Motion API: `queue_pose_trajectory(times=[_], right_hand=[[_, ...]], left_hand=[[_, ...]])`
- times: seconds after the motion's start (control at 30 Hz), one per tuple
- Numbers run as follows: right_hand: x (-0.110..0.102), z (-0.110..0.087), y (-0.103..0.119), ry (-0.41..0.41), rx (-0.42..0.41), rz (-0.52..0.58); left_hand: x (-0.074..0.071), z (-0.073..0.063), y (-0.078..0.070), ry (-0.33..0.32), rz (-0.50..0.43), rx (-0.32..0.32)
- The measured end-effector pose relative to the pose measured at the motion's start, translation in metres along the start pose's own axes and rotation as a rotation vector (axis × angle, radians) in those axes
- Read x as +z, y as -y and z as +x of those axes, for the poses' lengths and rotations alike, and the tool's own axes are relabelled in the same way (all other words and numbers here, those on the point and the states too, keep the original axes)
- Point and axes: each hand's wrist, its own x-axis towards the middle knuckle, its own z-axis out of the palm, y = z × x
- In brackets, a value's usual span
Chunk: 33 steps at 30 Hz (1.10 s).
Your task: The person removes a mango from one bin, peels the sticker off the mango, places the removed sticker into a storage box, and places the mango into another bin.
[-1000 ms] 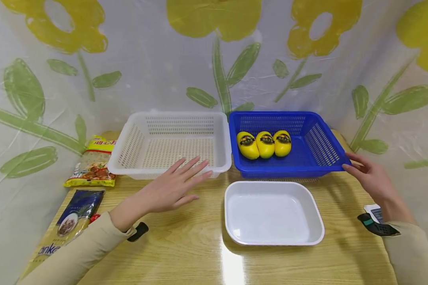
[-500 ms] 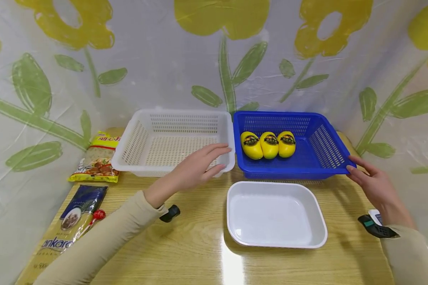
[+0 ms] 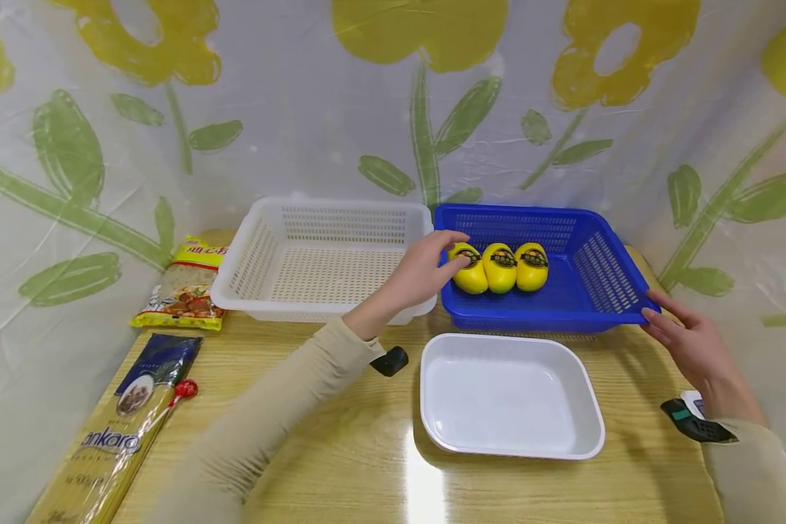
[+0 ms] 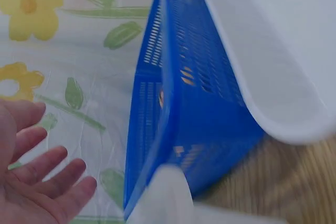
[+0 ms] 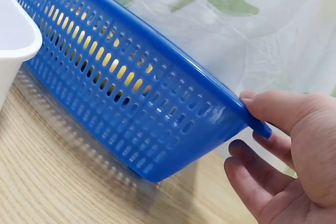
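- Change: moved left hand (image 3: 419, 273), fingers apart, from white basket (image 3: 268, 308) to 3 yellow fruits (image 3: 500, 269).
- Meaning: apparently gained reach.
- Grip: pinched blue basket (image 3: 530, 317) with right hand (image 3: 697, 346).

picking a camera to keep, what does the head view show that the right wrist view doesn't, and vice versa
Only head: left hand, white perforated plastic basket, gold-blue plastic packet. Only right wrist: yellow visible through the slots of the blue perforated plastic basket. Both: that basket, the right hand gripping its rim, the white rectangular tray.
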Motion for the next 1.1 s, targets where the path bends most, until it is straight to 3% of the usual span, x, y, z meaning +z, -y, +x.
queue_pose_trajectory(times=[0.3,0.47,0.7,0.87,1.1], right_hand=[[-0.001,-0.001,0.002,-0.05,0.053,-0.063],[-0.001,-0.001,0.002,-0.06,0.076,-0.096],[-0.001,-0.001,0.002,-0.035,0.035,-0.06],[0.0,-0.002,0.002,-0.054,0.057,-0.11],[-0.001,-0.001,0.002,-0.061,0.06,-0.098]], left_hand=[[0.031,0.038,-0.006,-0.071,-0.245,-0.241],[0.047,0.058,-0.01,-0.156,-0.307,-0.371],[0.069,0.077,-0.011,-0.259,-0.375,-0.561],[0.077,0.084,-0.008,-0.302,-0.375,-0.571],[0.08,0.085,0.004,-0.361,-0.477,-0.541]])
